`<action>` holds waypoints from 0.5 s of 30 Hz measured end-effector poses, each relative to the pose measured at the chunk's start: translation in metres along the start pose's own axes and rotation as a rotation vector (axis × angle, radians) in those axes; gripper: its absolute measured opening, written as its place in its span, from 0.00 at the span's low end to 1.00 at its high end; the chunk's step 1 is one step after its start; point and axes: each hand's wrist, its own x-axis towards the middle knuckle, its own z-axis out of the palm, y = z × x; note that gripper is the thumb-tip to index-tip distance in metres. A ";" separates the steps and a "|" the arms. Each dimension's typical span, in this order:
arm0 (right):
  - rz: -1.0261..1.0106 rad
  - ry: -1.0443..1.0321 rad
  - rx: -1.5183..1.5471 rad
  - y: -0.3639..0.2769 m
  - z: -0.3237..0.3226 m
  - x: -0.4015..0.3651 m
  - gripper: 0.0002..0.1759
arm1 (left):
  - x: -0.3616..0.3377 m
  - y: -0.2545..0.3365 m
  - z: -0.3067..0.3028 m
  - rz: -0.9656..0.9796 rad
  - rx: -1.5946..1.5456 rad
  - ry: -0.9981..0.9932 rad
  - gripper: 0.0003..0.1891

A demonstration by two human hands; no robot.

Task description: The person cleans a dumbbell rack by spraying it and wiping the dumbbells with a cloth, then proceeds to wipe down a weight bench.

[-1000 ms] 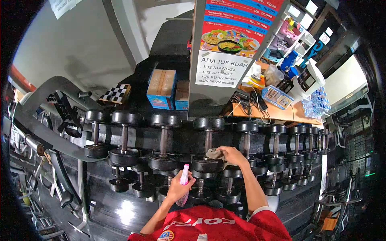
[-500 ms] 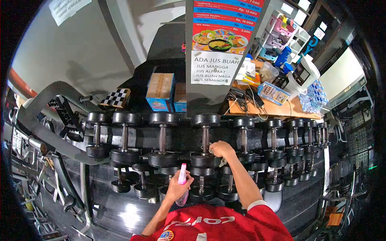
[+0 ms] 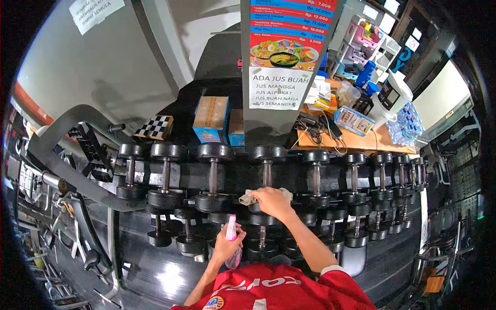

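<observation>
Right hand: grip closed over a crumpled cloth, on the near head of a dumbbell (its handle points straight away from the person).
Left hand: grip wrapped round a spray bottle, lower and nearer the body.

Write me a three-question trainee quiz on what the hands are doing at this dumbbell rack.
1. Multiple choice: which hand holds the spray bottle with the pink nozzle? A) left B) right C) neither
2. True or false: the right hand lies on a dumbbell in the lowest row.
3. Fill in: between the right hand and the metal there is a ____.

Key
1. A, the left hand.
2. False: it is on a dumbbell in the upper row.
3. cloth.
</observation>
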 end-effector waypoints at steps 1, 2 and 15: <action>-0.040 0.071 0.045 -0.003 0.002 -0.002 0.16 | -0.001 -0.002 -0.001 0.003 -0.001 0.013 0.15; -0.040 0.074 0.047 0.001 0.006 -0.005 0.16 | -0.003 -0.003 -0.002 0.005 0.002 0.012 0.15; 0.295 0.760 0.638 0.046 0.011 -0.073 0.19 | -0.022 0.005 -0.005 -0.011 0.100 -0.167 0.13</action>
